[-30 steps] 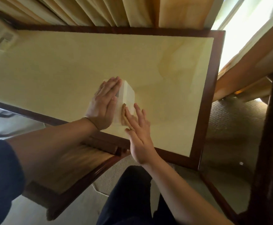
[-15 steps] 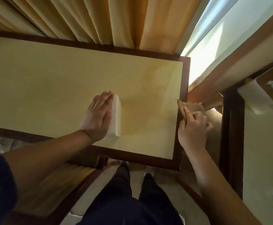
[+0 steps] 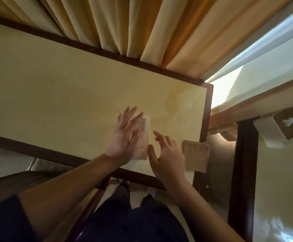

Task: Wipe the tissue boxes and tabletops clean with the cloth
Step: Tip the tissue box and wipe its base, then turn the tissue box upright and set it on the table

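Right hand (image 3: 167,154) nearest: fingers loosely spread, holding nothing, thumb just beside near end of tissue box (image 3: 143,138). Cloth (image 3: 196,155) right of it, flat at tabletop (image 3: 55,95) edge, ungripped. Left hand (image 3: 124,137) flat, fingers straight, pressed against box's left face. Box likely light, stiff cardboard, crushable; best clasped across long sides. Long axis running near-to-far, away from body.

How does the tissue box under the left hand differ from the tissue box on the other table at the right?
The near tissue box lies tipped on its side on the cream tabletop, with the left hand flat against it; the far tissue box stands untouched. The far box shows its brown top with a white tissue sticking out; the near one shows no tissue. Both are pale boxes on cream, dark-framed tables.
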Available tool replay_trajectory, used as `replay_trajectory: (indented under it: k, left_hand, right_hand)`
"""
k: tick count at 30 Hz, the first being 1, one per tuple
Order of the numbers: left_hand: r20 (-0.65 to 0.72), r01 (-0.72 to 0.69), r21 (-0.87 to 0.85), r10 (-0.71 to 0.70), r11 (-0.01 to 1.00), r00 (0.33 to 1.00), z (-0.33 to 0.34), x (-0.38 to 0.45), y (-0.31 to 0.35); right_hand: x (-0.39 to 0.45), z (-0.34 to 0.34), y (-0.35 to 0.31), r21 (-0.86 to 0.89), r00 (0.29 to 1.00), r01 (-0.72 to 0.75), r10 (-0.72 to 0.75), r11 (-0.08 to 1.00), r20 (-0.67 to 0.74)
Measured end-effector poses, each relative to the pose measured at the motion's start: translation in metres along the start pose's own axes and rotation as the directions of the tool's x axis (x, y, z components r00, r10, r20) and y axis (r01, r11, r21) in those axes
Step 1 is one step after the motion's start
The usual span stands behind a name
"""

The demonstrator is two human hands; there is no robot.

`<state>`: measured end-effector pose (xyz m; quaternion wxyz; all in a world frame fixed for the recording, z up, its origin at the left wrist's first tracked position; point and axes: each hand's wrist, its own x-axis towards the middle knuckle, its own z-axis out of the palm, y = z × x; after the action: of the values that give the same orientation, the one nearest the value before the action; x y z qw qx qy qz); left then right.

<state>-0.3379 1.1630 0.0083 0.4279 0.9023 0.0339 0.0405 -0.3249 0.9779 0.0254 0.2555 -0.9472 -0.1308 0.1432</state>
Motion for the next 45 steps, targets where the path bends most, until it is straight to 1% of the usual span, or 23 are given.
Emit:
replay_trajectory:
  k: [2, 4, 6, 8, 10, 12, 15, 18, 21, 25, 27, 31, 34, 36, 37, 40, 41, 43, 45]
  left_hand:
    - [-0.123, 0.106, -0.028, -0.109, 0.994, 0.986, -0.007, -0.008, -0.014]
    - [-0.159, 0.229, -0.099, -0.243, 0.968, 0.957, -0.014, -0.016, -0.035]
    - [-0.107, 0.323, -0.135, -0.338, 0.937, 0.935, -0.018, -0.023, -0.051]
    - [-0.022, 0.354, -0.111, -0.358, 0.929, 0.933, -0.019, -0.027, -0.057]
    - [0.055, 0.355, -0.081, -0.351, 0.931, 0.935, -0.017, -0.028, -0.055]
    - [0.105, 0.333, -0.038, -0.327, 0.942, 0.939, -0.013, -0.024, -0.051]
    - [0.177, 0.262, 0.02, -0.262, 0.965, 0.949, 0.0, -0.015, -0.042]
    - [0.261, 0.182, 0.139, -0.213, 0.973, 0.941, 0.017, -0.006, -0.025]
    - [0.294, 0.117, 0.218, -0.179, 0.969, 0.939, 0.034, 0.002, -0.007]
    - [0.304, -0.005, 0.34, -0.105, 0.94, 0.947, 0.051, 0.009, 0.01]
    - [0.287, -0.003, 0.353, -0.105, 0.936, 0.952, 0.051, 0.012, 0.011]
    - [0.231, 0.06, 0.375, -0.156, 0.925, 0.96, 0.031, 0.02, -0.006]
    - [0.187, 0.1, 0.416, -0.193, 0.904, 0.963, 0.005, 0.024, -0.026]
    - [0.165, 0.11, 0.442, -0.202, 0.89, 0.965, -0.014, 0.027, -0.041]
    - [0.167, 0.103, 0.464, -0.201, 0.88, 0.965, -0.023, 0.028, -0.048]
    - [0.227, 0.041, 0.576, -0.208, 0.816, 0.951, -0.044, 0.033, -0.068]
    - [0.254, 0.016, 0.613, -0.216, 0.79, 0.943, -0.047, 0.035, -0.072]
    - [0.289, -0.027, 0.664, -0.223, 0.747, 0.931, -0.051, 0.04, -0.077]
    - [0.288, -0.035, 0.684, -0.225, 0.729, 0.931, -0.052, 0.044, -0.079]
  right_hand:
    - [0.016, -0.001, -0.028, -0.075, 0.997, 0.073, -0.075, 0.994, -0.014]
    - [0.026, 0.007, -0.046, -0.127, 0.989, 0.15, -0.146, 0.981, 0.04]
    - [0.027, 0.022, -0.052, -0.186, 0.977, 0.19, -0.167, 0.964, 0.133]
    - [0.025, 0.034, -0.048, -0.23, 0.969, 0.208, -0.168, 0.951, 0.18]
    - [0.022, 0.035, -0.038, -0.24, 0.969, 0.209, -0.168, 0.948, 0.18]
    - [0.018, 0.03, -0.027, -0.221, 0.972, 0.198, -0.163, 0.955, 0.167]
    - [0.014, 0.023, -0.006, -0.14, 0.981, 0.163, -0.145, 0.977, 0.129]
    - [0.007, 0.019, 0.017, -0.049, 0.993, 0.1, -0.096, 0.994, 0.072]
    - [-0.002, 0.019, 0.038, -0.009, 0.999, 0.027, -0.027, 1.0, 0.018]
    - [-0.005, 0.023, 0.058, -0.059, 0.999, -0.01, 0.007, 0.998, -0.053]
    - [0.0, 0.025, 0.058, -0.078, 0.998, -0.005, 0.0, 0.997, -0.064]
    - [0.022, 0.03, 0.035, -0.068, 0.995, 0.058, -0.063, 0.996, -0.074]
    - [0.041, 0.047, 0.008, -0.034, 0.993, 0.109, -0.11, 0.993, -0.042]
    - [0.053, 0.061, -0.007, -0.029, 0.994, 0.105, -0.105, 0.994, 0.03]
    - [0.059, 0.068, -0.014, -0.054, 0.992, 0.098, -0.094, 0.994, 0.084]
    - [0.071, 0.088, -0.03, -0.184, 0.968, 0.093, -0.046, 0.978, 0.245]
    - [0.074, 0.094, -0.035, -0.201, 0.959, 0.085, -0.025, 0.976, 0.283]
    - [0.08, 0.102, -0.044, -0.203, 0.945, 0.054, 0.015, 0.978, 0.326]
    - [0.086, 0.105, -0.049, -0.193, 0.934, 0.038, 0.034, 0.98, 0.356]
